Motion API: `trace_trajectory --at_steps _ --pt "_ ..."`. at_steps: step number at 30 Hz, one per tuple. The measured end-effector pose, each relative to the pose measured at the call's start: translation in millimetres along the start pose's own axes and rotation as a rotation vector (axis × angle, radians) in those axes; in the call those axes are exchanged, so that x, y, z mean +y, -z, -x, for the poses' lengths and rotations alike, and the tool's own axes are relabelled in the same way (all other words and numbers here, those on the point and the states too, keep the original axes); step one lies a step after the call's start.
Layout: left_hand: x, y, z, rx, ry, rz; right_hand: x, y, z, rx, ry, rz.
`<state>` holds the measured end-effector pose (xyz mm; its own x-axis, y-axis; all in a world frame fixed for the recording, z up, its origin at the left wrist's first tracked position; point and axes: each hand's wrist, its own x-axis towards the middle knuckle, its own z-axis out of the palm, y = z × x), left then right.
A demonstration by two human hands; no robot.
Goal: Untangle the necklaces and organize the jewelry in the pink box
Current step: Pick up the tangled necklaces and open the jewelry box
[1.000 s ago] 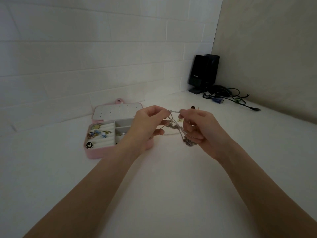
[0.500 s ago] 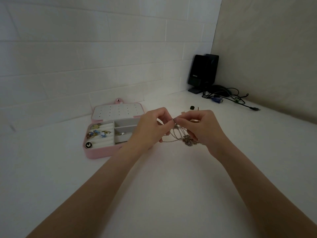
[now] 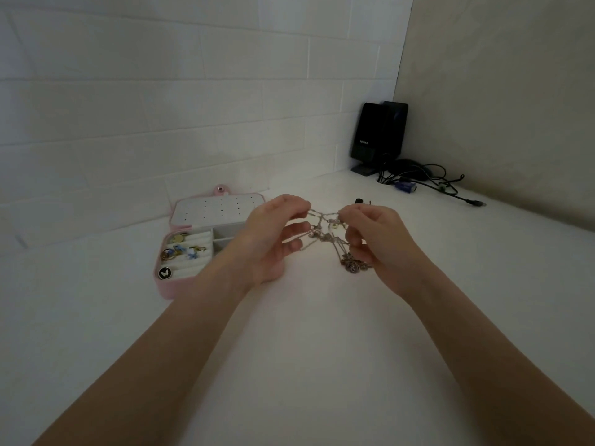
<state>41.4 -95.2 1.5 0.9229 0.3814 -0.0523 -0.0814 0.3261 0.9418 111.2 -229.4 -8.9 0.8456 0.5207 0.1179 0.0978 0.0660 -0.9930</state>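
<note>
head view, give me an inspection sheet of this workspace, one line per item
surface: white table, dimly lit
job's things: tangled necklaces stretched between both hands; pink box open at left, rings and small pieces inside
clutter: small dark item behind the hands
grips: left hand and right hand each pinch the chains
cables: black cables loose in the far right corner
surroundings: white brick wall, beige wall, black speakers

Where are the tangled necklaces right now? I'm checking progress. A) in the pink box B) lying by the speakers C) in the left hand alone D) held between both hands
D: the left hand and right hand each pinch the necklaces, stretched between them.
</note>
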Motion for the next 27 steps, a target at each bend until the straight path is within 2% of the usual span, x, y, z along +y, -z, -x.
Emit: trace_trajectory --at_steps 6,9,21,25,27 --pt "-6.6 -3.4 0.7 -0.030 -0.086 -0.149 -2.5 3.8 -1.9 -0.044 -0.046 -0.215" --pt "-5.3 -4.8 0.5 0.001 -0.123 -0.135 -3.6 4.6 -2.0 -0.079 -0.070 -0.296" --pt "-1.3 -4.4 -2.2 0.000 -0.099 0.185 2.5 2.4 -3.4 -0.120 -0.108 -0.310" --pt "-0.9 -2.0 -3.5 0.061 -0.073 0.182 4.6 3.0 -4.2 -0.112 -0.068 -0.300" --pt "-0.6 -0.9 -2.9 0.056 -0.100 0.056 5.1 4.1 -5.4 -0.088 -0.037 -0.292"
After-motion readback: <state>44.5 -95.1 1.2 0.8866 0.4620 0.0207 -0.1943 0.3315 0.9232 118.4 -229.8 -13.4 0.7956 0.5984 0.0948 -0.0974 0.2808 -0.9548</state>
